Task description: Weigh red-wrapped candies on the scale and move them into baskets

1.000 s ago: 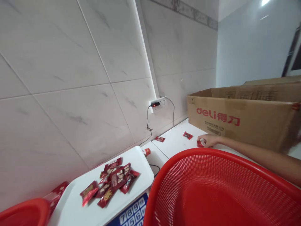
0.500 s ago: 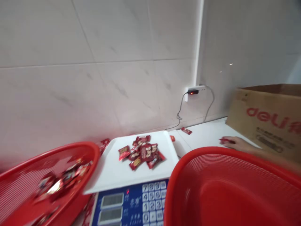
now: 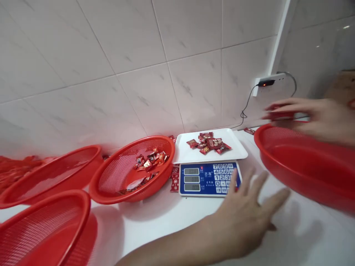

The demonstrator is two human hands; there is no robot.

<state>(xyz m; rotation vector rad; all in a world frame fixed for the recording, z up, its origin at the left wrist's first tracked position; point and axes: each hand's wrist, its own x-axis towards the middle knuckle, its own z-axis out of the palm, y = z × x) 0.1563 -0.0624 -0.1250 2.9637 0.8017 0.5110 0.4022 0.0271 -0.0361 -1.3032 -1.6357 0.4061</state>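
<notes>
My left hand (image 3: 246, 214) hovers low in front of the digital scale (image 3: 209, 179), its fingers spread and covering the lower right keys. Over the rim of the right red basket (image 3: 299, 177), my right hand (image 3: 313, 114) is closed around a red-wrapped candy (image 3: 281, 114); motion blurs it, so more than one piece may be there. On the scale's white tray (image 3: 185, 157) lies a small heap of red-wrapped candies (image 3: 213, 143). A red basket (image 3: 111, 177) left of the scale contains mixed wrapped candies (image 3: 151, 160).
Two more red baskets stand at the left, one farther back (image 3: 55, 177) and one nearer (image 3: 80, 221). A loose candy (image 3: 249, 131) lies behind the scale. A cable runs down from the wall socket (image 3: 269, 83). At the far right is a cardboard box (image 3: 340, 87).
My view has swung left and back, bringing more baskets in. My right hand has come from beside the box to above the right basket, holding red candy. My left hand has entered view.
</notes>
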